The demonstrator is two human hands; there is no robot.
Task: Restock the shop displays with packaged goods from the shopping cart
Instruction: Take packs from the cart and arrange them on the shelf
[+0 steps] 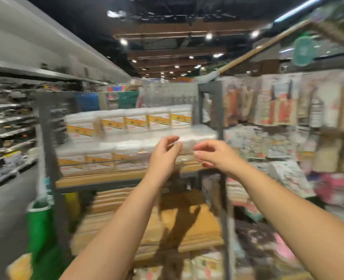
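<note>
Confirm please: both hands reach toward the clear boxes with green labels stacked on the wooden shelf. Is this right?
Not quite: the labels are yellow, not green. The head view shows the left hand and right hand reaching toward the clear boxes stacked on the wooden shelf.

The scene is brightly lit by ceiling spotlights (pixel 209 36); heavy motion blur is smeared across everything, wide-angle bending is seen at the edges, and arm shadows are cast on the lower shelf (pixel 199 221)
</note>
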